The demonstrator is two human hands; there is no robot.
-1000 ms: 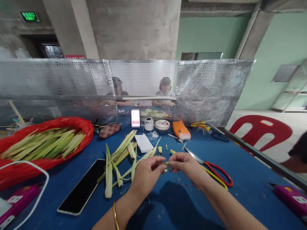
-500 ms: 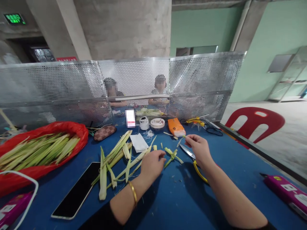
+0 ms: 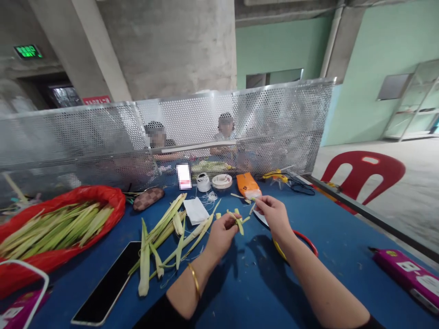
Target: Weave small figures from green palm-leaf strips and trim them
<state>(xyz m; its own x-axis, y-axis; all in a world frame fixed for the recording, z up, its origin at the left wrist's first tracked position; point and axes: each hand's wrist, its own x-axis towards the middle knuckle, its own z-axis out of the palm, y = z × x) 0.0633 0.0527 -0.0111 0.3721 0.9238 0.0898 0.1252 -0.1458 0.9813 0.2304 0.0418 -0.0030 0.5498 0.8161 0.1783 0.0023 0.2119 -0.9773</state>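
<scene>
My left hand [image 3: 222, 234] is closed on a small knotted piece of green leaf strips [image 3: 239, 223], raised a little off the blue table. A little to the right, my right hand [image 3: 272, 212] pinches a short bit of green leaf [image 3: 254, 199] between thumb and fingertips. Beneath my right hand and forearm lie scissors with red and yellow handles [image 3: 306, 241], partly hidden. Left of my left hand, long pale green leaf strips [image 3: 171, 224] are spread in a loose pile beside a white paper [image 3: 196, 210].
A red plastic bag [image 3: 115, 194] of leaves and a phone [image 3: 109, 283] lie on the left. Thread [image 3: 203, 183], a round container [image 3: 222, 182], an orange packet [image 3: 247, 184] and a yellow glue gun [image 3: 275, 174] line the back, before a perforated metal screen [image 3: 192, 114]. Two people sit behind it.
My left hand has taken hold of the knotted leaf piece that lay on the table and lifted it. My right hand still pinches its leaf bit. The camera view has shifted slightly.
</scene>
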